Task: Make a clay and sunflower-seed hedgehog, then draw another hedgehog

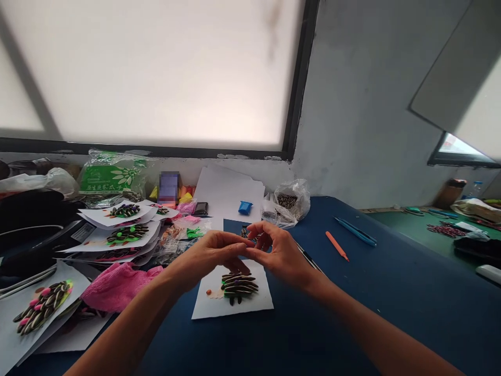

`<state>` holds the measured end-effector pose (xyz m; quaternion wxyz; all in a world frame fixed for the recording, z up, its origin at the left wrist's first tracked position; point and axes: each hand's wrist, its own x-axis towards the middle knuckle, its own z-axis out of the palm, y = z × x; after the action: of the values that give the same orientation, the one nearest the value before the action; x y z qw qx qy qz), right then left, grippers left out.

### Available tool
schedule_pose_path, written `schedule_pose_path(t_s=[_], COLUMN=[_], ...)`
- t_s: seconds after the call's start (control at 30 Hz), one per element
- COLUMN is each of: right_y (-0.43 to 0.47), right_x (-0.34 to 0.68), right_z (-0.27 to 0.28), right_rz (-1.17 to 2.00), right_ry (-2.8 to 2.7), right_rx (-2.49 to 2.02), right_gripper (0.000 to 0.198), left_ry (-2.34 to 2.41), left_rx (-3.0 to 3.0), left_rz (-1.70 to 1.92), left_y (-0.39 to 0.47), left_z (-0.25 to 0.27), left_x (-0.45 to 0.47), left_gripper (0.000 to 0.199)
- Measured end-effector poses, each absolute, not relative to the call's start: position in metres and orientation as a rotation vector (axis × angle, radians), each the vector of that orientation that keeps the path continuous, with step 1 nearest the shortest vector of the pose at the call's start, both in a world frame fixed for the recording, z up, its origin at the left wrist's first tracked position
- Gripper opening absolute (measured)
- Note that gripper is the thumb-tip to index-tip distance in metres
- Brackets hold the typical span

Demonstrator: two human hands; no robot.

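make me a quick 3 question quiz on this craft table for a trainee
1. True or false: the left hand and the right hand meet fingertip to fingertip above the white sheet.
2. What lies on that sheet under the hands? A) a pair of scissors B) a seed figure C) a blue block
3. Fill in: the orange stick lies on the blue ____ to the right of the hands.

Key
1. True.
2. B; striped seeds are stuck in rows on it.
3. Table; the blue block sits farther back, on paper.
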<state>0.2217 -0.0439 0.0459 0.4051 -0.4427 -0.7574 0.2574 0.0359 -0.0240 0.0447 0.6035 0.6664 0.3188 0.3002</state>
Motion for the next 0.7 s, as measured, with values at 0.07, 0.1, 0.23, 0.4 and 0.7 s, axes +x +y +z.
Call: schedule_pose_path(t_s=[0.07, 0.1, 0.23, 0.4, 0.7], right_y=[-0.0445, -0.0451, -0.0469, -0.0464, -0.0474], right_x=[0.2212, 0.2206, 0.2184, 0.2172, 0.2181], right_z=[0.0453, 0.0449, 0.0432, 0.0408, 0.041], right_rz=[0.62, 0.599, 0.494, 0.464, 0.438], right_ry=[-1.928, -1.936, -1.977, -1.968, -1.967], right_rx=[-1.096, -1.077, -0.996, -0.883, -0.882], right_gripper=[0.029, 0.025, 0.014, 0.013, 0.01], left_ry=[0.771, 0.784, 0.811, 0.82, 0.827], left_rx=[1.532, 1.528, 1.502, 1.465, 1.467], left_rz=[0.722, 0.734, 0.784, 0.78, 0.768], left_y=[-0.0203, -0.0191, -0.018, -0.0199, -0.0176], left_z=[0.0432, 0.0425, 0.0407, 0.0405, 0.041], left_x=[0.0336, 0.0329, 0.0339, 0.038, 0.0349], left_gripper=[0.037, 0.034, 0.029, 0.035, 0.032])
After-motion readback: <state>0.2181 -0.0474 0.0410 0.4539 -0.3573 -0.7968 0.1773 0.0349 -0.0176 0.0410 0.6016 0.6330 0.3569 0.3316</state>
